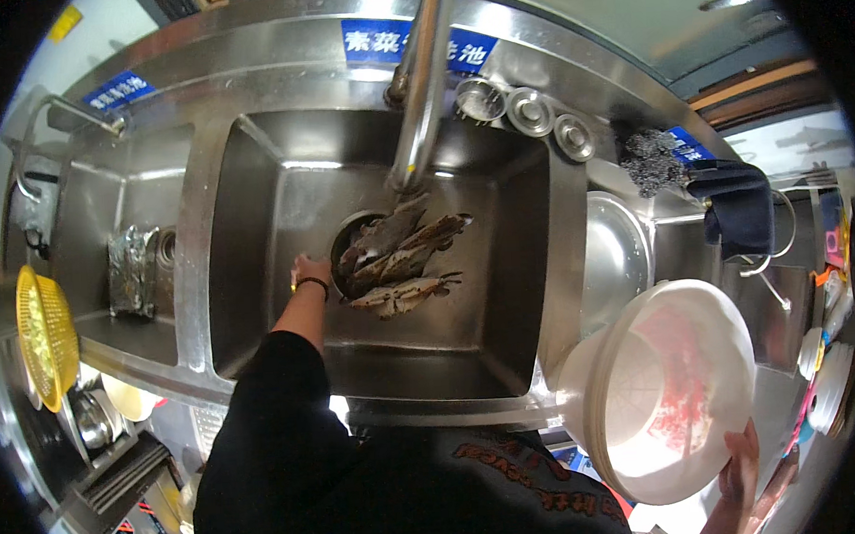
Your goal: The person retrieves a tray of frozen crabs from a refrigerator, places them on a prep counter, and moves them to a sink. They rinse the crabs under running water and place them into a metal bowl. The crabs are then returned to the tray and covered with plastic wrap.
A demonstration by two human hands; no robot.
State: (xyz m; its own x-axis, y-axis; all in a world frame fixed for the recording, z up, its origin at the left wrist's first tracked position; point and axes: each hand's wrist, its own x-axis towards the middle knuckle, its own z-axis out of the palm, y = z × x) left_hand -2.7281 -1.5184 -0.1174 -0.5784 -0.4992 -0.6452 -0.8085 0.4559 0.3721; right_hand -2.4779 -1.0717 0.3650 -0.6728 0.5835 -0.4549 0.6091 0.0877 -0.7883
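Note:
My left hand (312, 268) is low in the middle steel sink (391, 135), just left of the dark round drain area (339, 246). Its fingers are partly hidden and a small yellow spot shows beside the wrist; I cannot tell whether it grips anything. Right of it lie several brown, mottled whole fish (409, 257), some overlapping the drain area, one (404, 297) lying apart in front. At the lower right, my right hand (742, 453) holds the rim of a large white plastic tub (640, 372). The tub is tilted, with reddish wet residue (684, 391) inside.
A steel faucet (423, 115) reaches over the sink. Drain strainers (529, 111) sit on the back ledge. A large metal basin (611, 250) stands right, beyond it a dark cloth (736, 204). At left, a yellow colander (47, 338) stands near a second sink (153, 154).

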